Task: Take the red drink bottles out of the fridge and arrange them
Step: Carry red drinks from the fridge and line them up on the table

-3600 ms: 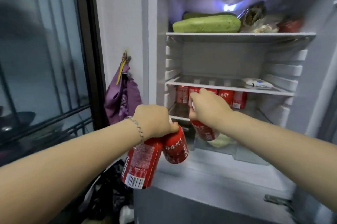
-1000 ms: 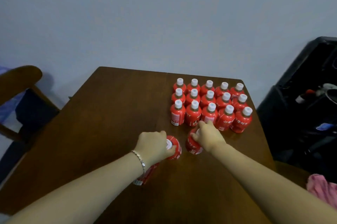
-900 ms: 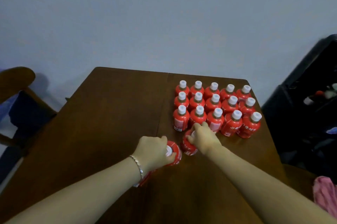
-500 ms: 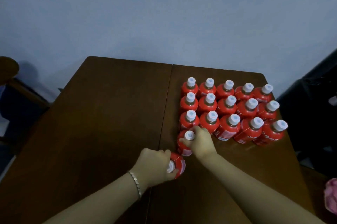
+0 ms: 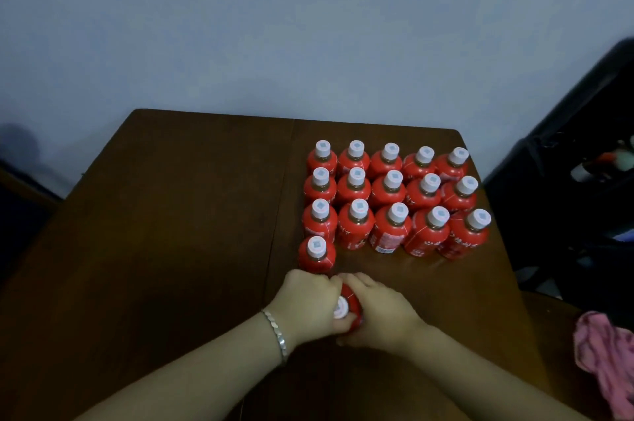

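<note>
Several red drink bottles with white caps [image 5: 391,201] stand upright in three tight rows on the right half of the brown wooden table [image 5: 171,214]. One more red bottle [image 5: 316,254] stands alone in front of the block's left end. Just in front of it, both my hands close around another red bottle [image 5: 350,297], whose white cap shows between them. My left hand [image 5: 308,304], with a bracelet on its wrist, grips it from the left. My right hand [image 5: 379,312] wraps it from the right. Anything under my left hand is hidden.
A pale wall runs behind the table. To the right of the table stands a black rack or bin [image 5: 566,180] with small items. A pink cloth [image 5: 607,345] lies at the lower right. A dark chair [image 5: 17,208] is at the far left.
My right hand stood its bottle in front of the block's left end, let go and came back to the bottle in my left hand. Both hands now hold that bottle.
</note>
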Action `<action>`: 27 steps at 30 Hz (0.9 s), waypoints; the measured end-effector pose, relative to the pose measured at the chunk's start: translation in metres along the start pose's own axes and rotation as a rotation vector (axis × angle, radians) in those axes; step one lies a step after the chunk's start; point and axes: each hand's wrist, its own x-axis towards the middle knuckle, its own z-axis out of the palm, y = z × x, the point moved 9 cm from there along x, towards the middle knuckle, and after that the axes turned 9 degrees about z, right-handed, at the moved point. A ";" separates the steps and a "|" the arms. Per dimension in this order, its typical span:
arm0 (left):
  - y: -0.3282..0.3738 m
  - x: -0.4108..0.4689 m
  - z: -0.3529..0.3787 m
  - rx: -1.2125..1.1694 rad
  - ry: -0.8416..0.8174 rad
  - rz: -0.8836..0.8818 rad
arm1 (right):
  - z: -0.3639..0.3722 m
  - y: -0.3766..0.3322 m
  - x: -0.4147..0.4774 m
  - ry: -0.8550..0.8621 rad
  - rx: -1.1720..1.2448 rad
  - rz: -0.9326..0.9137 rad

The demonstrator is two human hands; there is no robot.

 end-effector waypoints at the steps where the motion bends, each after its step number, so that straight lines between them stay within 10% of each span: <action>1: 0.007 0.006 -0.001 -0.006 -0.001 0.003 | -0.002 0.008 -0.001 0.021 0.023 0.024; 15: 0.009 0.088 0.006 0.054 -0.078 -0.103 | -0.027 0.110 0.015 0.384 0.629 0.453; 22: -0.002 0.053 -0.032 0.123 0.476 -0.072 | -0.017 0.104 0.024 0.389 0.832 0.561; 27: -0.079 0.006 0.020 -0.679 0.472 -0.739 | -0.004 0.103 0.025 0.246 1.008 0.686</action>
